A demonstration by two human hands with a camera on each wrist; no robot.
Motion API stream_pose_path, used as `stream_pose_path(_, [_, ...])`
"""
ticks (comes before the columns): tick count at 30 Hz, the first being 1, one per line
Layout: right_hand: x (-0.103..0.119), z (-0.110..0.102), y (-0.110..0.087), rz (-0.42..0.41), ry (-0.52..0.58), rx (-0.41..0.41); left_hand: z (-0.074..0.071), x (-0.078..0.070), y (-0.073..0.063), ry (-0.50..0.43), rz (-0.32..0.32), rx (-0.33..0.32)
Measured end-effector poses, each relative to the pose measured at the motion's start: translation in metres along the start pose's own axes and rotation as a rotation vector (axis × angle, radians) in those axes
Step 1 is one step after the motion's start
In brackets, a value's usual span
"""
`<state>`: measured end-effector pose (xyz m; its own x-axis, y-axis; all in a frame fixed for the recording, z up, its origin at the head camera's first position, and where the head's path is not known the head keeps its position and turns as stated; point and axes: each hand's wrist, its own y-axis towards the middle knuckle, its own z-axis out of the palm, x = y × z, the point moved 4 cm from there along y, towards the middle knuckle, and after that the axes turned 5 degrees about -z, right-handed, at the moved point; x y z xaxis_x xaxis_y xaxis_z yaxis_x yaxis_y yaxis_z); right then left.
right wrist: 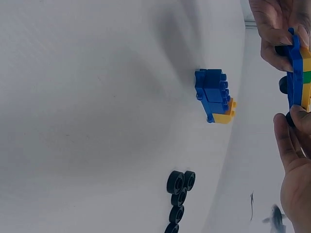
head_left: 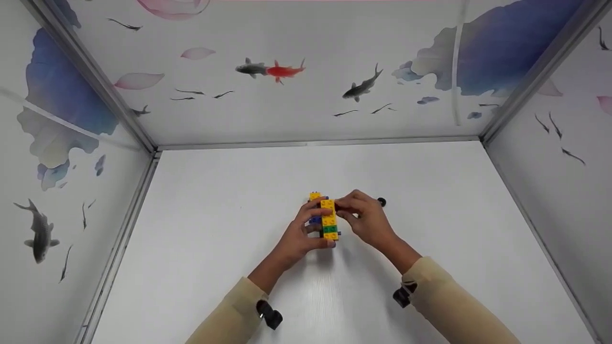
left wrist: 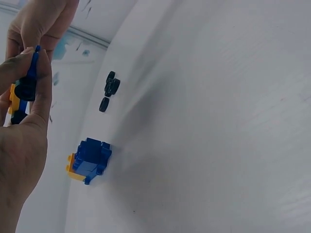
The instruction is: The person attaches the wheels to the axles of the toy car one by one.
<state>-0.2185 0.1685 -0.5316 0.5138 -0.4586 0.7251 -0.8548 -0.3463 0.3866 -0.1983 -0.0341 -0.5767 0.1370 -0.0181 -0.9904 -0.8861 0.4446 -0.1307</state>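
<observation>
Tan sleeves [head_left: 459, 301] flank a yellow, green and blue brick toy [head_left: 330, 220] held above a white surface [head_left: 229, 205].
The left hand [head_left: 302, 234] grips it; the right hand [head_left: 369, 220] pinches a black wheel [right wrist: 290, 119] at its side. A blue-and-yellow build [right wrist: 212, 87] and loose wheels [right wrist: 176, 199] rest below.

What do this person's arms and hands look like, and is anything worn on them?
The left hand and right hand wear no gloves. The left sleeve and right sleeve are long, plain and beige. Each has a small, blocky black device near its wrist end.
</observation>
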Motion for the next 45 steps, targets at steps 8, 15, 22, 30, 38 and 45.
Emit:
stream_pose_path(8, [-0.006, -0.008, 0.001, -0.032, -0.086, 0.047, -0.004, 0.0, 0.003, 0.002, 0.027, -0.033])
stream_pose_path(15, [-0.034, -0.015, -0.009, 0.047, -0.236, 0.12, -0.013, 0.002, 0.001, 0.005, 0.015, -0.066])
stream_pose_path(22, [-0.06, -0.02, -0.022, 0.123, -0.371, 0.187, -0.016, 0.005, 0.001, 0.012, 0.019, -0.079])
stream_pose_path(30, [-0.091, -0.036, -0.036, 0.172, -0.436, 0.176, -0.018, 0.006, 0.0, 0.018, 0.014, -0.081])
stream_pose_path(38, [-0.105, -0.044, -0.041, 0.222, -0.471, 0.188, -0.019, 0.007, -0.001, -0.002, 0.016, -0.07])
stream_pose_path(45, [-0.108, -0.045, -0.042, 0.226, -0.532, 0.202, -0.019, 0.006, -0.001, -0.018, 0.014, -0.068])
